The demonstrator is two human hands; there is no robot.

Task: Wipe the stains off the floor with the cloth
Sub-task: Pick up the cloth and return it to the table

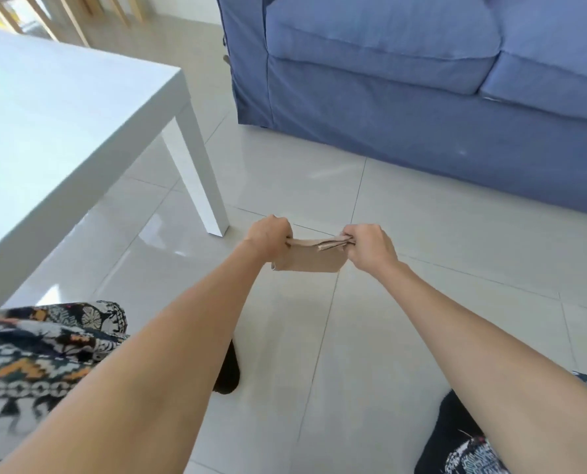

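Both hands, left hand (269, 236) and right hand (370, 246), pinch the beige cloth (314, 258) by its upper corners above the tiled floor (422, 234); it looks light, limp, easily bunched; best gripped wadded.

Table (62, 107) left — sofa (422, 97) behind; cloth (314, 256) between hands.

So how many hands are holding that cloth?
2. The left hand grips the cloth at its left end; the right hand grips its bunched right end, above the floor.
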